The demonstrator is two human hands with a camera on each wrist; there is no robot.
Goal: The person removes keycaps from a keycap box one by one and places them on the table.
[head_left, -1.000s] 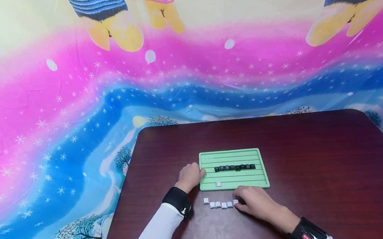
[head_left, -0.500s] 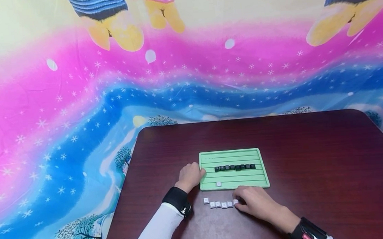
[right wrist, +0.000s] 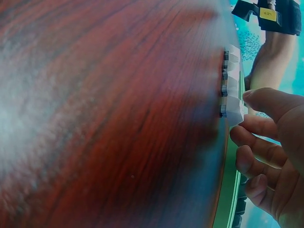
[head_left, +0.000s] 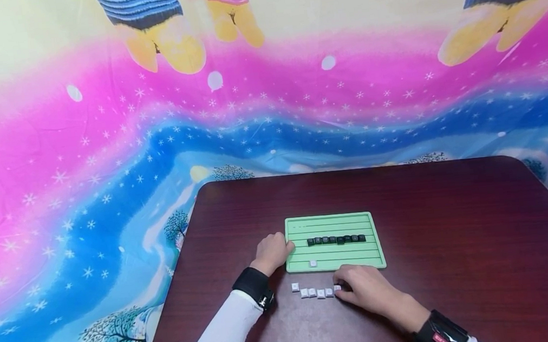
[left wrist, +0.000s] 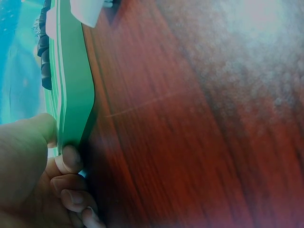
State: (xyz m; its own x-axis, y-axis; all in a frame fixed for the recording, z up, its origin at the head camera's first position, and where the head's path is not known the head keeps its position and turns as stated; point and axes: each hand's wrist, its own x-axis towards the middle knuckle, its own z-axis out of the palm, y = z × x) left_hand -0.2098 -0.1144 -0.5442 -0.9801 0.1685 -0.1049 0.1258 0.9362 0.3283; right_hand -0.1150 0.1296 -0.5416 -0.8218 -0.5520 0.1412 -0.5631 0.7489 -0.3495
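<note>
A shallow green ridged tray [head_left: 331,264] lies on the table. My left hand [head_left: 270,253] grips its left edge, the thumb [left wrist: 45,126] on top and the curled fingers at the side. Across the tray's middle runs a row of black keycaps [head_left: 332,240]. One white keycap [head_left: 313,263] sits in a lower groove. In front of the tray, several white keycaps [head_left: 312,292] form an uneven row on the table. At the right end of that row my right hand [head_left: 368,289] pinches a white keycap [right wrist: 233,112] between thumb and index finger, its other fingers loosely curled.
The dark red-brown wooden table [head_left: 456,242] extends to both sides of the tray and behind it. A colourful printed cloth [head_left: 269,111] hangs behind the table's far edge. Black bands [head_left: 253,288] are strapped round both wrists.
</note>
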